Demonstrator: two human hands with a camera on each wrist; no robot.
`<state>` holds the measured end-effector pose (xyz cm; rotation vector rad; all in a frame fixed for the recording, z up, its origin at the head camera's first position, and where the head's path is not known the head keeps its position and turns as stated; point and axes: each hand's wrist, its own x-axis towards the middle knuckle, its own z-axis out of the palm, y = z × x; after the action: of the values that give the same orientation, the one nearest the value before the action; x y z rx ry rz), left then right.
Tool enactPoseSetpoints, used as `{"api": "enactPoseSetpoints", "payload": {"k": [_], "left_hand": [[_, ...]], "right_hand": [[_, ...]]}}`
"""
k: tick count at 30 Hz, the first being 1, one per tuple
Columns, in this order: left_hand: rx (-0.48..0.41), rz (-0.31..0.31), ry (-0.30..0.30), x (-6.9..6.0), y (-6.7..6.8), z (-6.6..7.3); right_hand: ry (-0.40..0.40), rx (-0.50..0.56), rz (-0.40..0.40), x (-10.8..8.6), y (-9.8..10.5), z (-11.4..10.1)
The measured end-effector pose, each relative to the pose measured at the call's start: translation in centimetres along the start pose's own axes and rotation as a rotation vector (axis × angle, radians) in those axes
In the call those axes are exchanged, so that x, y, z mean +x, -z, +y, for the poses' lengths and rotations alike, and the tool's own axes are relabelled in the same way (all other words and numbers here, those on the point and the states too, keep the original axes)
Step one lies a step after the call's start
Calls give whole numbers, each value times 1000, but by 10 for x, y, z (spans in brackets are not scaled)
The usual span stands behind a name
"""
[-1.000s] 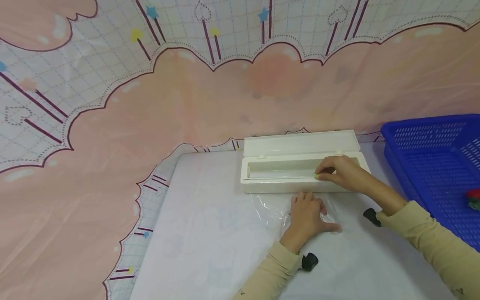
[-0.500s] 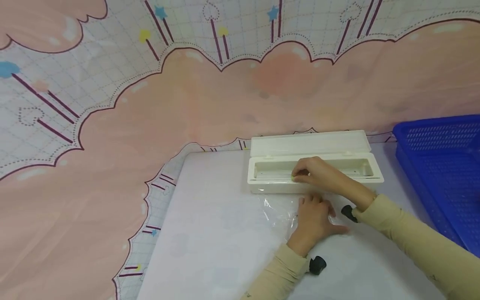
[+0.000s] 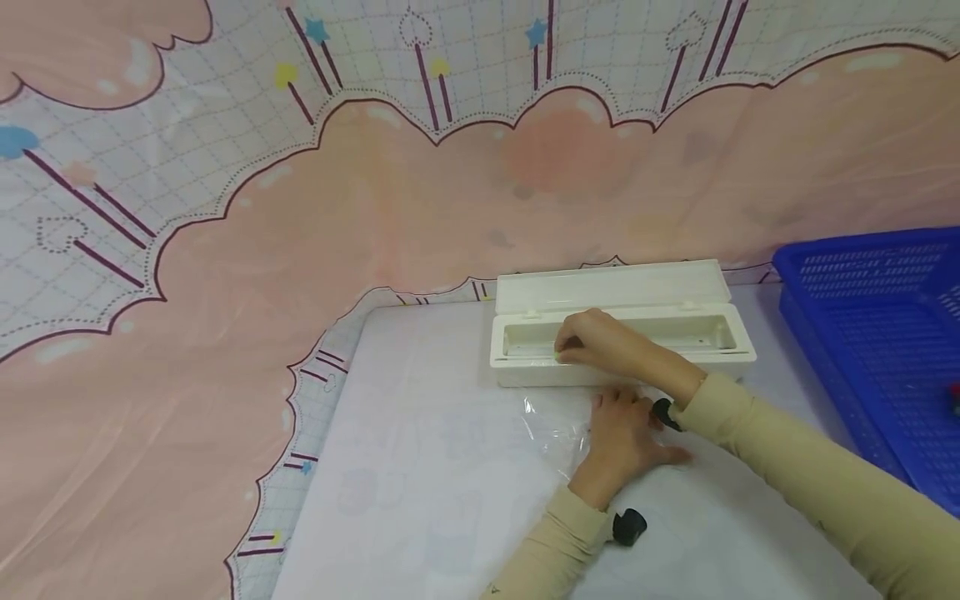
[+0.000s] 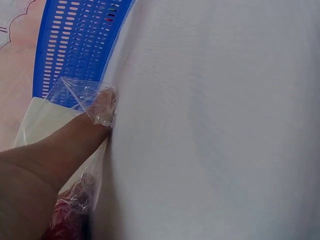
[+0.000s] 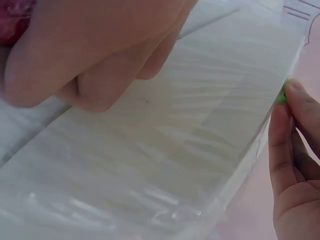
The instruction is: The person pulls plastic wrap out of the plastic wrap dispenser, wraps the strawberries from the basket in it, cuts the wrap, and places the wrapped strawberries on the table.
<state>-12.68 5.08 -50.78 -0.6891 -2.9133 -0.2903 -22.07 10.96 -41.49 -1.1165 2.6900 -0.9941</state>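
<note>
In the head view, an ivory plastic wrap dispenser [image 3: 540,377] stands on the white table, its lid raised. Clear plastic wrap [image 3: 551,429] runs from its front edge toward me and under my left hand [image 3: 618,442]. That hand presses down just in front of the box, thumb spread to the right; its thumb touches the film in the left wrist view. A red thing [image 4: 65,220] shows partly beneath the palm through film; its kind is hidden. My right hand [image 3: 600,337] pinches a small green slider [image 5: 282,96] at the box's front rim, left of its middle.
A blue perforated basket [image 3: 847,400] stands at the right, with a partly seen red and green thing [image 3: 956,398] inside. Behind the dispenser hangs a peach patterned cloth [image 3: 465,208]. My right forearm reaches over beside my left hand.
My right hand has slid leftward along the dispenser's front rim with the green slider, from right of the middle to the left part. My left hand has stayed in place on the plastic wrap.
</note>
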Motion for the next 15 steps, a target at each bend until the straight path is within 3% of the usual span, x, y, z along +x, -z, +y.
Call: {"api": "enactPoseSetpoints", "payload": {"k": [4, 8, 12, 15], "left_hand": [[-1, -53, 41, 0, 0, 1], [-67, -97, 112, 0, 1, 2], [-120, -83, 144, -2, 3, 3], [-172, -44, 133, -3, 3, 2]], "right_hand": [[7, 0, -10, 8, -4, -5], [-16, -10, -33, 15, -8, -11], [-19, 0, -42, 20, -11, -17], [-9, 2, -40, 25, -14, -21]]}}
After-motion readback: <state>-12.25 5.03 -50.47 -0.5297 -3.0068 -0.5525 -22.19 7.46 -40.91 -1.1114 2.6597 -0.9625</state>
